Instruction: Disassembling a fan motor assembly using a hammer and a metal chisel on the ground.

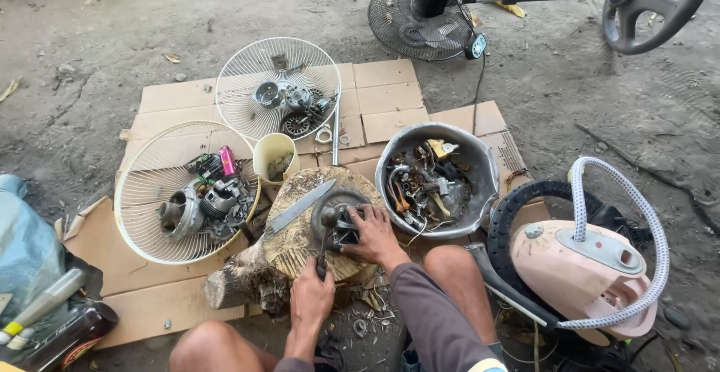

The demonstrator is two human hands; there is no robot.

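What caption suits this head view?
Left hand grips a tool, right hand steadies a motor part on a wooden stump.

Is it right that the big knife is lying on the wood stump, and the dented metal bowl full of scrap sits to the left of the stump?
Not quite. The head view shows the knife lying on the wood stump, but the dented metal bowl full of scrap sits to the right of the stump, not the left. On the left is a white fan guard holding motor parts.

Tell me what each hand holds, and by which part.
The left hand grips a thin tool by its lower handle end. The right hand clasps a dark round motor part from its side, on the wood stump.
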